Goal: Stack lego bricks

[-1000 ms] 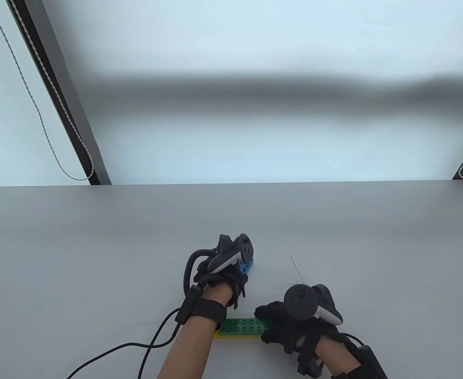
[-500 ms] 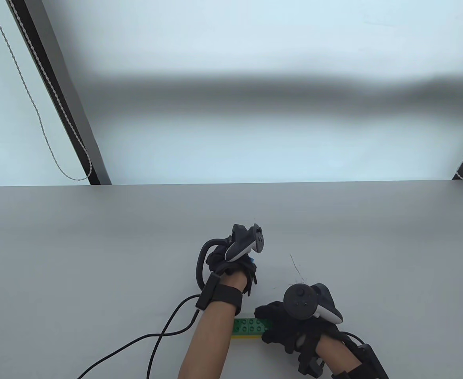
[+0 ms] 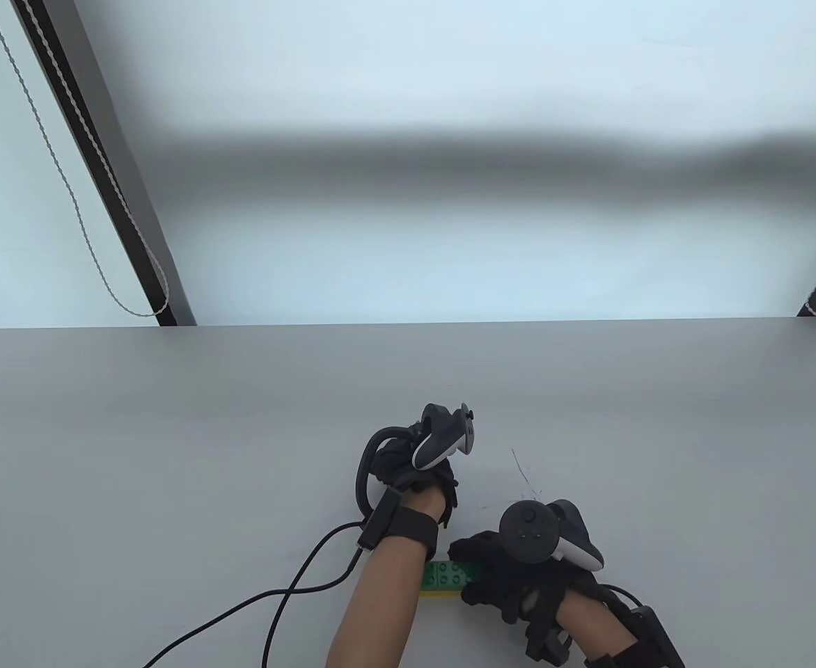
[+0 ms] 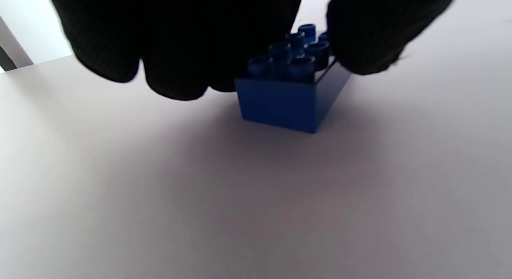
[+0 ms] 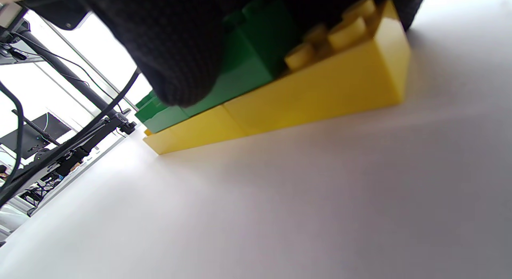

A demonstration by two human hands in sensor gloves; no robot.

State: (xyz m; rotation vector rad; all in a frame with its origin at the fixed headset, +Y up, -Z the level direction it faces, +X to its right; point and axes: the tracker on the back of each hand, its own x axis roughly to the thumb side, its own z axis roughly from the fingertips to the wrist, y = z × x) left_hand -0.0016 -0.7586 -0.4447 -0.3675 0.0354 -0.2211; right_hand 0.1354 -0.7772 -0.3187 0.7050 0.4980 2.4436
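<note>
A blue brick [image 4: 284,99] sits on the table in the left wrist view. My left hand [image 4: 280,59] is over it, fingers on its far side and thumb on its near right side, pinching it. In the table view my left hand [image 3: 422,480] hides this brick. A green brick [image 3: 450,574] sits on a long yellow brick [image 3: 439,593] at the table's near edge. My right hand [image 3: 498,570] holds the right end of this stack. In the right wrist view its fingers [image 5: 180,51] press on the green brick [image 5: 244,71] over the yellow brick [image 5: 320,91].
A black cable [image 3: 276,598] runs from my left wrist across the table to the near edge. Thin dark marks [image 3: 519,473] lie on the grey table [image 3: 171,417] between the hands. The table's far edge [image 3: 408,325] is well beyond both hands.
My left hand has moved right and a little farther away, and now covers the blue brick fully in the table view. Its forearm hides more of the green and yellow stack. The right hand has stayed put.
</note>
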